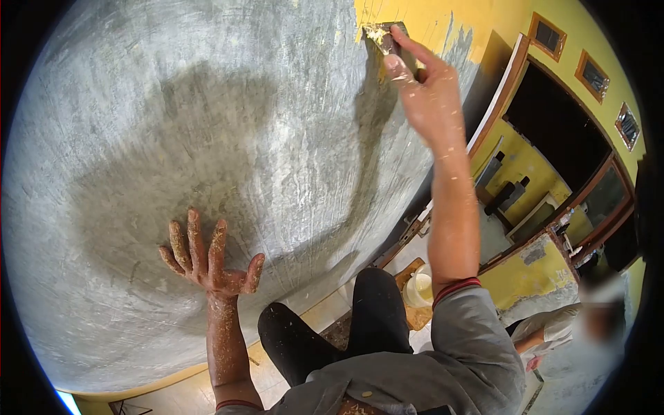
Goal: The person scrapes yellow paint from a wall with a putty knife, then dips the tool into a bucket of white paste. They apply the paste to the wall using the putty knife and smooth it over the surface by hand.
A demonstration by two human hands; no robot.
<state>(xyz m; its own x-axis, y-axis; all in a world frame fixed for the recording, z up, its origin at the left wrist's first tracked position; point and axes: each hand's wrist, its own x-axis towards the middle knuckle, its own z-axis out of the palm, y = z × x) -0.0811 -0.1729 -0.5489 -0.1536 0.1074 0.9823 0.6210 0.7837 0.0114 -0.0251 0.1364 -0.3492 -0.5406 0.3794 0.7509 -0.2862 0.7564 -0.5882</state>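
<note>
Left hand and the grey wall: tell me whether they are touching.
Touching. The head view shows the left hand spread flat on the grey wall, fingers splayed and pressed to the surface, with no gap visible beneath the palm.

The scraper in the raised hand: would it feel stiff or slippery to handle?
The scraper is probably stiff: its blade stays flat against the wall. It looks light, pinched by the right hand. The paste on it may make it slippery.
</note>
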